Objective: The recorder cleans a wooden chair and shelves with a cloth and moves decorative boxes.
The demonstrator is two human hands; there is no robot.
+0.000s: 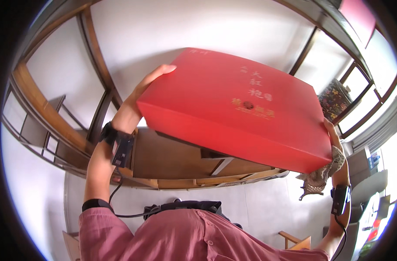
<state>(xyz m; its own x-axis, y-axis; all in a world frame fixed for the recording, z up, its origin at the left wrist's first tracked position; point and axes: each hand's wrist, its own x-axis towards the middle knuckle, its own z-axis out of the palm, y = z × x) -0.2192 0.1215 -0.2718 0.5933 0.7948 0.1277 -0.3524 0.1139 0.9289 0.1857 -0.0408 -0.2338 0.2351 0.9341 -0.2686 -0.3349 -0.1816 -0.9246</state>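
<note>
A large flat red box (233,104) with pale and gold lettering on its lid is raised before a wooden shelf unit, tilted with its right end lower. My left hand (148,85) grips its left end, the thumb at the top edge and the other fingers hidden. My right hand (332,132) is at the right end, mostly hidden behind the box. A crumpled grey-brown cloth (318,178) hangs at that hand, under the box's lower right corner. Whether the fingers pinch the cloth or it is only pressed there, I cannot make out.
Brown wooden shelf frames (96,52) with pale back panels surround the box. A dark flowered box (335,100) stands in a compartment to the right, and a pink item (358,19) is at the upper right. Below are a brown shelf board (163,158) and a wooden chair (296,241).
</note>
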